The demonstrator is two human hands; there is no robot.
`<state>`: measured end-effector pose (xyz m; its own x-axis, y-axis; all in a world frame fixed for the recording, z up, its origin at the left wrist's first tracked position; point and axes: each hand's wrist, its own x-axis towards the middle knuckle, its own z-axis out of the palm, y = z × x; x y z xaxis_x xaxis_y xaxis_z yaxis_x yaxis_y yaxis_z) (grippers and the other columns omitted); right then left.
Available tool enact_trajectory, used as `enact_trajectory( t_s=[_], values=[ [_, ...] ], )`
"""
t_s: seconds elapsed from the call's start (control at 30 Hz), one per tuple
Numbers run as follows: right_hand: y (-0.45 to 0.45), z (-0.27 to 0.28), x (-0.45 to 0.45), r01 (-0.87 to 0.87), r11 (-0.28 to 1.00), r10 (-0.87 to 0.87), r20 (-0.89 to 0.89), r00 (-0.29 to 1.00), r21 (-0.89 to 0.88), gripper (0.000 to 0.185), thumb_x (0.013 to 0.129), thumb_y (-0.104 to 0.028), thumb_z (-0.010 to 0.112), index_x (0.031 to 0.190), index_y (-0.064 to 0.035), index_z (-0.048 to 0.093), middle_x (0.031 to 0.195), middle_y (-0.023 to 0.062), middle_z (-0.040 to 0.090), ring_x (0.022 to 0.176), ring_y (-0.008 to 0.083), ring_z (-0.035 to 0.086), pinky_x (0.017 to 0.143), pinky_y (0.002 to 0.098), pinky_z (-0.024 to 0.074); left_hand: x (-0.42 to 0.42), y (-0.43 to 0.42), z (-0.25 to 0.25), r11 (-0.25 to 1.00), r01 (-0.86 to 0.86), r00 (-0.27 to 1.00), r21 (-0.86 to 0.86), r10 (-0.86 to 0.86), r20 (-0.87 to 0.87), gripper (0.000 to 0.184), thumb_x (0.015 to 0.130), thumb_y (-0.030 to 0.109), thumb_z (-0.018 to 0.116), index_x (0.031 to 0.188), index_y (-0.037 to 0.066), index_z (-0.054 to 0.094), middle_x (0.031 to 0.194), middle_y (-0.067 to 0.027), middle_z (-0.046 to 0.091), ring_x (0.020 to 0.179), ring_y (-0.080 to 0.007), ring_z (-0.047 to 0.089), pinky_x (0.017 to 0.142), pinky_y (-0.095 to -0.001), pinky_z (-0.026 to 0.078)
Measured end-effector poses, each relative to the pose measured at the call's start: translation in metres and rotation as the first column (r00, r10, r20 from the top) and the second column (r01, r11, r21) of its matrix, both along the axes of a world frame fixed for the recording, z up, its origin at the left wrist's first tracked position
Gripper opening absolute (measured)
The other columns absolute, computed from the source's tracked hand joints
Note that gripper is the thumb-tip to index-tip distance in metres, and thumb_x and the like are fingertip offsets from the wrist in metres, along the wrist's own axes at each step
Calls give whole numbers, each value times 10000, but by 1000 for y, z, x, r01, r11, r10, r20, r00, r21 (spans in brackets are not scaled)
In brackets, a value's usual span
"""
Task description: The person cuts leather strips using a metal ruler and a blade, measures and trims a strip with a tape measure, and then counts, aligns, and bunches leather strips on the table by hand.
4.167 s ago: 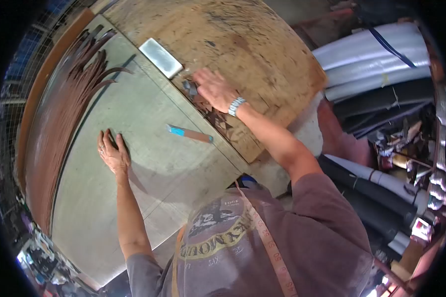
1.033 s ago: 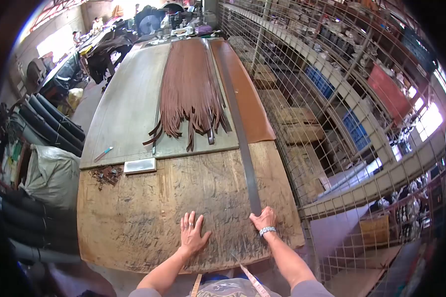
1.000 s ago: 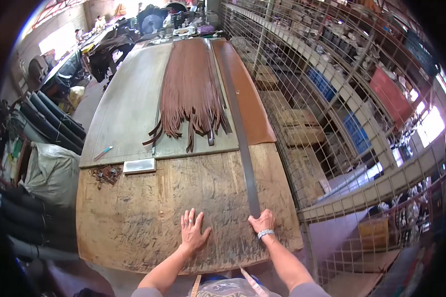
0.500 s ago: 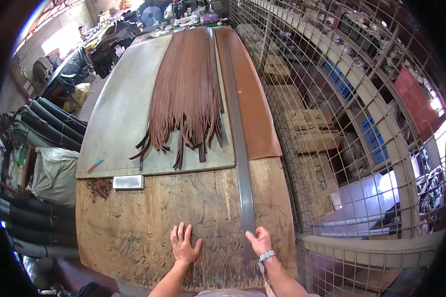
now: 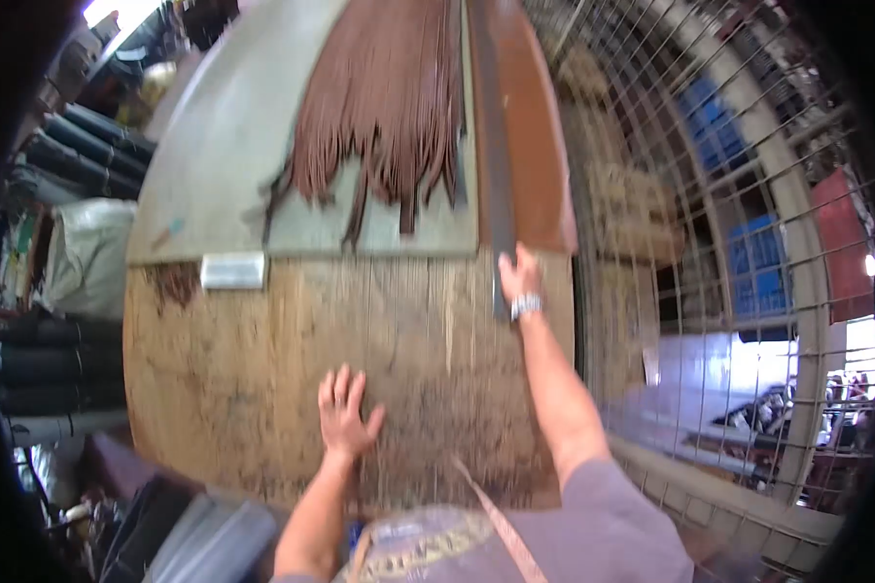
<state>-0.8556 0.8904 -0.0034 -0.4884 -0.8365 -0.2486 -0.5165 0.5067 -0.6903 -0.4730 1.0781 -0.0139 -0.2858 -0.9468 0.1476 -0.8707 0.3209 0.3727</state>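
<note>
My left hand (image 5: 348, 416) lies on the wooden surface (image 5: 292, 330), its fingers spread and released. My right hand (image 5: 521, 280) is by the near end of the long dark strip (image 5: 497, 155), thumb against it; blur keeps me from telling whether those fingers grasp it. The strip runs away over the orange-brown sheet (image 5: 535, 146), right of the brown strips (image 5: 379, 87). 1 whitish block (image 5: 233, 271) sits farther left.

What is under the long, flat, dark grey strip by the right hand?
The strip lies over a smooth, flat, orange-brown sheet; its near end, by the right hand, lies over the worn brown wooden tabletop. What it directly covers cannot be seen.
</note>
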Motion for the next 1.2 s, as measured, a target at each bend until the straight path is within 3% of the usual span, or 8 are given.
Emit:
enact_trajectory(
  t_s=[0.07, 0.1, 0.17, 0.33, 0.47, 0.73, 0.87, 1.2],
  values=[
    [-6, -49, -8, 7, 993, -30, -200, 979, -114, 651, 905, -452, 684, 1397, -32, 611, 1358, 247, 644, 1268, 390, 618, 1071, 459, 492, 1, -1, 1, 1000, 3, 1000, 27, -3, -3, 748, 802, 335, 788, 1467, 108, 533, 1581, -161, 417, 1459, -433, 335, 1207, -553, 288],
    [-7, -26, -5, -51, 998, 42, -197, 979, -40, 681, 872, -472, 707, 1360, -3, 630, 1299, 275, 665, 1215, 416, 642, 1035, 455, 516, 1, -5, 0, 1000, -1, 1000, 24, 1, -6, 736, 814, 334, 782, 1469, 110, 532, 1582, -155, 417, 1461, -428, 335, 1208, -552, 285],
    [-6, -42, -7, -144, 977, 81, -347, 934, -159, 765, 812, -457, 771, 1303, 109, 613, 1162, 360, 667, 1125, 471, 643, 996, 483, 522, 1, -5, 0, 1000, -2, 1000, 29, 2, 6, 732, 838, 351, 774, 1484, 121, 519, 1587, -148, 410, 1469, -417, 327, 1209, -554, 281],
    [-5, -31, -5, -218, 975, 173, -459, 871, -48, 638, 813, -468, 780, 1111, 80, 647, 1154, 349, 646, 1076, 481, 642, 967, 502, 528, 3, -6, -3, 1000, -15, 1000, 8, 15, -9, 709, 871, 364, 760, 1493, 133, 510, 1596, -111, 404, 1466, -387, 336, 1209, -526, 286],
    [6, -16, 9, -204, 975, 213, -649, 731, 91, 617, 842, -471, 756, 1184, 31, 646, 1258, 263, 642, 1187, 440, 618, 971, 524, 543, 7, -5, -11, 1000, -25, 999, -18, 24, -28, 711, 859, 390, 765, 1482, 148, 524, 1593, -81, 406, 1457, -358, 343, 1213, -523, 291],
    [10, -16, 7, -187, 981, 180, -600, 780, 53, 600, 856, -435, 750, 1270, -17, 636, 1315, 244, 616, 1223, 441, 608, 986, 529, 541, 12, 0, -19, 997, -56, 995, -61, 50, -91, 634, 871, 340, 762, 1433, 115, 573, 1552, -71, 484, 1447, -347, 377, 1207, -477, 323],
    [7, -27, -12, -379, 924, 325, -628, 707, 52, 613, 869, -466, 746, 1294, -36, 645, 1305, 247, 619, 1219, 417, 617, 1025, 508, 520, 11, 0, -18, 996, -62, 994, -60, 56, -94, 625, 871, 336, 761, 1426, 114, 579, 1548, -70, 491, 1444, -345, 384, 1208, -476, 323],
    [7, -24, -5, -289, 955, 266, -599, 755, 59, 599, 816, -411, 723, 1195, 50, 664, 1233, 316, 646, 1145, 441, 653, 1003, 484, 539, 10, 0, -17, 996, -65, 994, -63, 59, -96, 618, 868, 323, 762, 1421, 115, 581, 1549, -65, 489, 1444, -346, 384, 1207, -473, 326]
  ],
)
